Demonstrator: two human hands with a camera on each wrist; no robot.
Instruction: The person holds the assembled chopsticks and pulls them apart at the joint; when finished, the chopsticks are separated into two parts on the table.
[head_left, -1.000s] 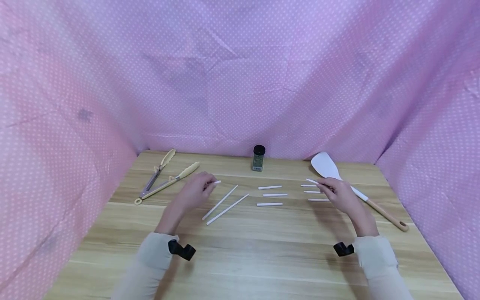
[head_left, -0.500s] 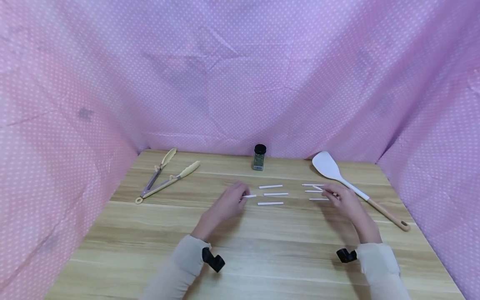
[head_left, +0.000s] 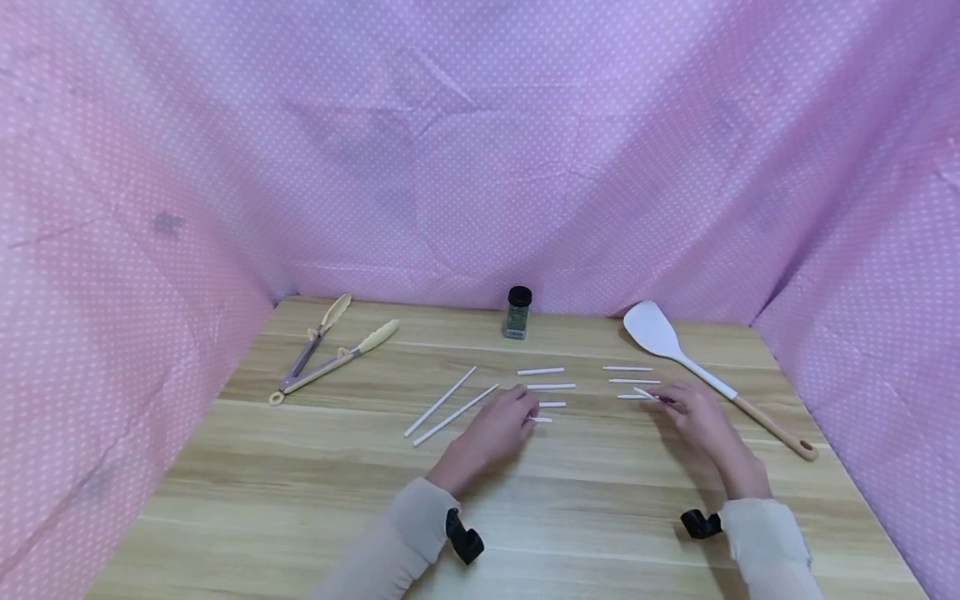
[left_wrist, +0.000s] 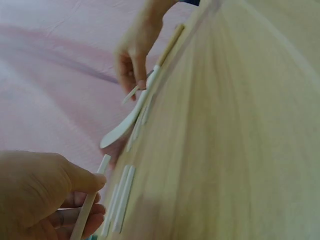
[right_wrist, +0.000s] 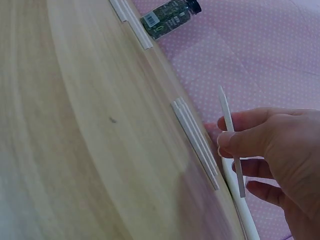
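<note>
Over the middle of the table, my left hand (head_left: 502, 425) pinches a short white stick (left_wrist: 89, 205) between thumb and fingers. Several like it lie crosswise there: one stick (head_left: 540, 371) farthest back, another stick (head_left: 551, 386) and a third stick (head_left: 553, 404) partly behind the hand. My right hand (head_left: 693, 417) pinches a thin white stick with a tapered tip (right_wrist: 239, 172), raised above the table. Below it is a row of similar sticks (head_left: 634, 381). To the left of my left hand lie two longer white sticks (head_left: 440, 402), slanted side by side.
Tongs with cream tips (head_left: 337, 364) lie spread at the left. A spice jar with a black lid (head_left: 517, 313) stands at the back. At the right, a white spatula with a wooden handle (head_left: 652, 329) lies diagonally. Pink dotted cloth (head_left: 480, 167) hangs around the wooden table (head_left: 570, 517).
My left hand has moved right with its stick, from near the tongs to the front of the middle row. The right hand has come slightly nearer with its stick.
</note>
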